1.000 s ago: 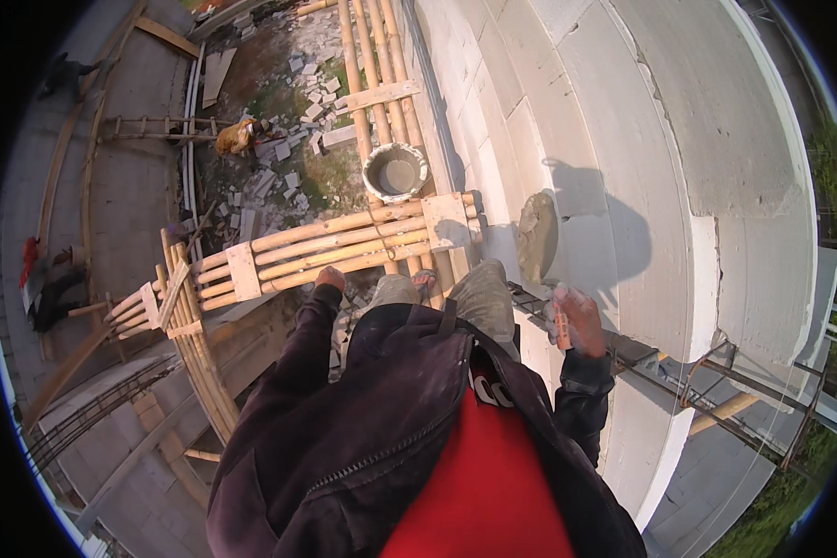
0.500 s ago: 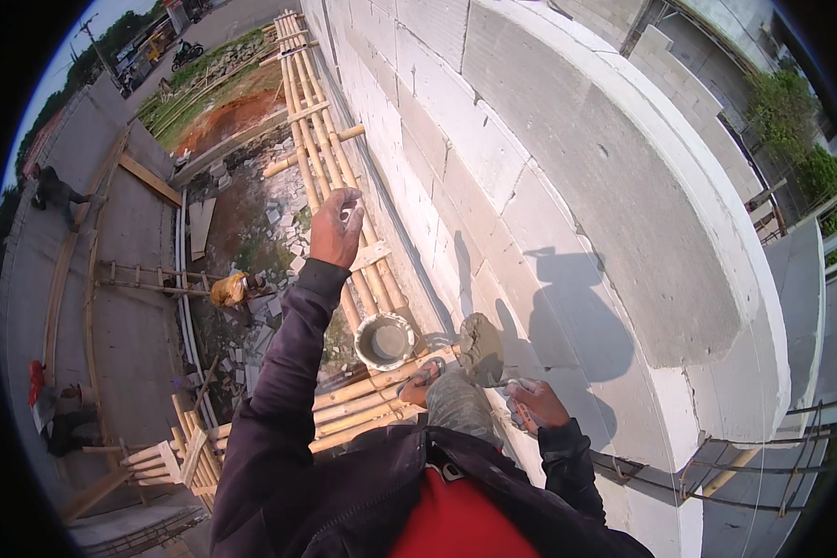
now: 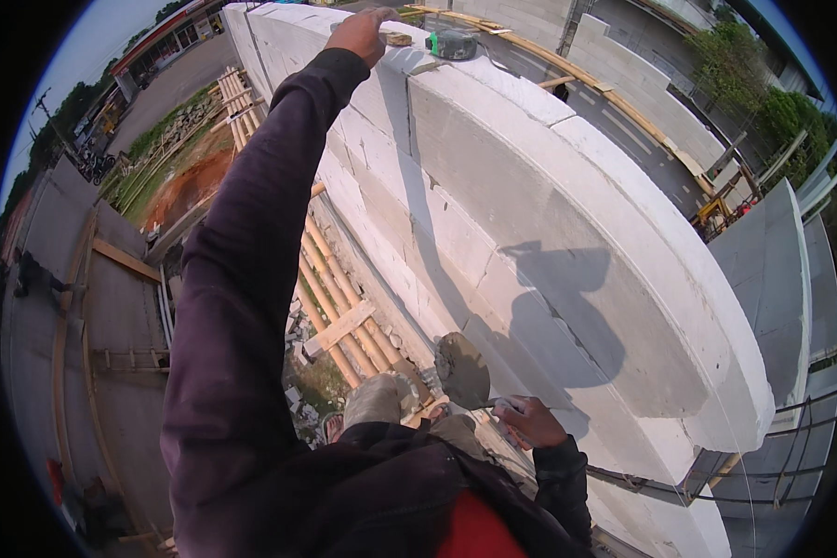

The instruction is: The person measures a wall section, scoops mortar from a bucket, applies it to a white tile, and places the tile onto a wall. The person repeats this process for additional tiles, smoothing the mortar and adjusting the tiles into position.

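My left hand [image 3: 358, 35] reaches forward to the top edge of the pale block wall [image 3: 465, 223]. Its fingers are bent and pressed together; what they hold, if anything, cannot be made out. Close beside it on the wall top lie a small brown piece [image 3: 398, 39] and a green-and-black tape measure [image 3: 451, 44]. Low down near the wall face, my right hand [image 3: 530, 421] is closed round the handle of a trowel [image 3: 462, 370]. Grey wet mortar coats the trowel's blade.
Bamboo scaffold poles [image 3: 339, 298] with a wooden crosspiece [image 3: 341, 328] run along the wall's left, above rubble. Metal bars [image 3: 781, 437] stick out beyond the wall's near right end. Another person [image 3: 35, 274] is at the far left wall.
My left hand has risen from over the scaffold to the wall top. My view has shifted up, and the mortar bucket is no longer visible. The right hand still grips the trowel.
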Demonstrator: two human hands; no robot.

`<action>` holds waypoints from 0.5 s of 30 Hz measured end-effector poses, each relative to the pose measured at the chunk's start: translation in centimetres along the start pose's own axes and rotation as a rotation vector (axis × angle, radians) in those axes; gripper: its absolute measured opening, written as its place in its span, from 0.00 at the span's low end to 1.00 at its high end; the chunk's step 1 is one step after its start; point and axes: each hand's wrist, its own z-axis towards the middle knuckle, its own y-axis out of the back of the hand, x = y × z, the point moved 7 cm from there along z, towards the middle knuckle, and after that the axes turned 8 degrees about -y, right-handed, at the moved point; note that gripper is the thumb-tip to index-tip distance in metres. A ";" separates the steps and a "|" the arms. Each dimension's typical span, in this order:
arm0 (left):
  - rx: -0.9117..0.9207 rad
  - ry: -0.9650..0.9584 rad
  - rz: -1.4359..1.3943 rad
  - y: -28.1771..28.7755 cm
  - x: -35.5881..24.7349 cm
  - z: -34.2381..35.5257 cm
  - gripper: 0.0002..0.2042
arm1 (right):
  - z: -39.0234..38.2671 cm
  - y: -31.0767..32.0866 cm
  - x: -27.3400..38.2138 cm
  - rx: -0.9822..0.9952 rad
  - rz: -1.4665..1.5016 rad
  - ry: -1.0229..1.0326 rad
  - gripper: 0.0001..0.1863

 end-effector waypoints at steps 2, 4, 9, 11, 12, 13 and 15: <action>0.094 -0.022 -0.140 -1.3 -0.5 2.5 0.19 | -0.2 0.5 1.8 -0.061 -0.078 0.019 0.20; 0.159 -0.062 -0.244 -2.9 -1.5 4.4 0.27 | -0.5 0.8 3.6 -0.098 -0.095 -0.001 0.18; 0.281 -0.331 -0.227 -8.0 -5.8 6.3 0.40 | -2.2 1.1 11.1 -0.115 0.104 -0.244 0.15; 0.412 -0.399 -0.270 -9.4 -5.5 6.8 0.39 | -2.8 1.1 14.6 -0.156 0.128 -0.277 0.16; 0.483 -0.440 -0.307 -8.6 -6.8 7.0 0.39 | -3.4 1.1 16.4 -0.174 0.162 -0.242 0.15; 0.547 -0.476 -0.341 -8.4 -7.2 7.2 0.38 | -3.8 1.0 19.1 -0.247 0.193 -0.248 0.14; 0.399 -0.528 -0.472 -7.7 -4.8 7.6 0.33 | -4.8 1.3 22.6 -0.374 0.218 -0.198 0.16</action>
